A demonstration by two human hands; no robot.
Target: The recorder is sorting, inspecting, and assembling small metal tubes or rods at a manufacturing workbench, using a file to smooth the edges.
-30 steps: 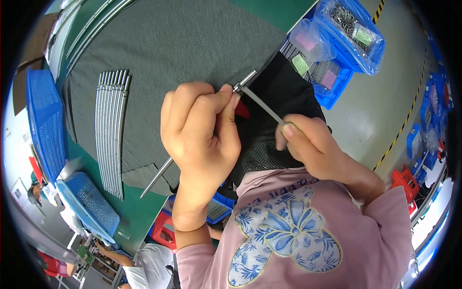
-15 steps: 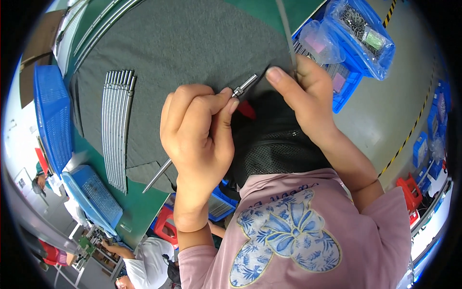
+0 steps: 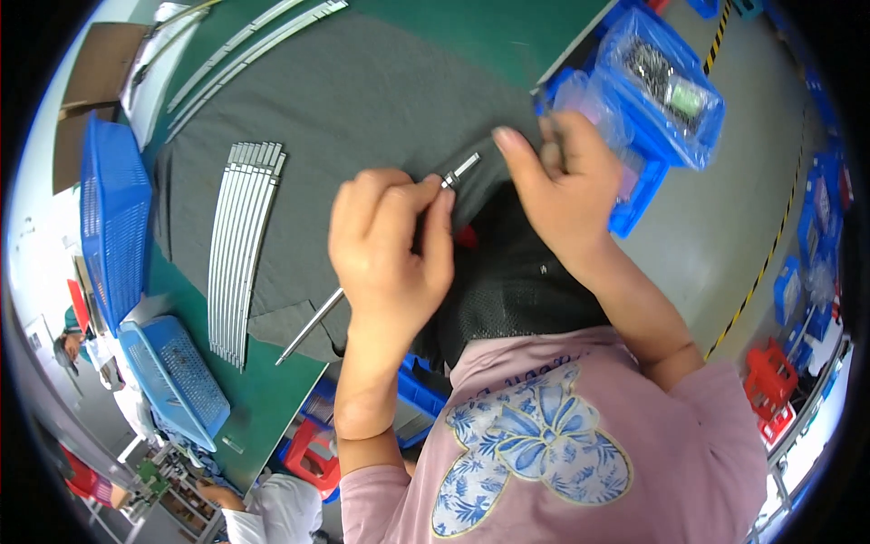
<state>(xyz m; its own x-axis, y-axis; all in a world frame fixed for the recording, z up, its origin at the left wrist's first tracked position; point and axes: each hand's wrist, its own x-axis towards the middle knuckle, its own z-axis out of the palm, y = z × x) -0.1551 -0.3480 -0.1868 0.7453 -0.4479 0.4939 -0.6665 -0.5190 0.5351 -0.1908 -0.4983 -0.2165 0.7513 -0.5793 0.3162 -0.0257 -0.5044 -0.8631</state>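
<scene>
My left hand (image 3: pixel 390 240) is closed around a thin metal rod (image 3: pixel 311 325), which slants from lower left to upper right through the fist. Its stepped silver end (image 3: pixel 464 167) sticks out past my pinched thumb and forefinger. To the right, my right hand (image 3: pixel 573 177) is held apart from that end, thumb stretched out and the other fingers curled. Something grey and blurred shows at those fingers; I cannot make out what it is. A row of several similar metal rods (image 3: pixel 243 258) lies side by side on the dark grey cloth (image 3: pixel 362 100), left of my hands.
Long metal strips (image 3: pixel 258 56) lie at the far left of the green table (image 3: pixel 453 27). Blue baskets (image 3: pixel 118 227) line the left side. At the right, a blue bin (image 3: pixel 709 136) holds bagged small metal parts. A person in white (image 3: pixel 283 510) sits at lower left near a red stool (image 3: pixel 311 458).
The long grey strip above my right hand no longer shows there. My right hand has shifted slightly and is blurred. The left hand still grips the rod; the whole view has shifted a little.
</scene>
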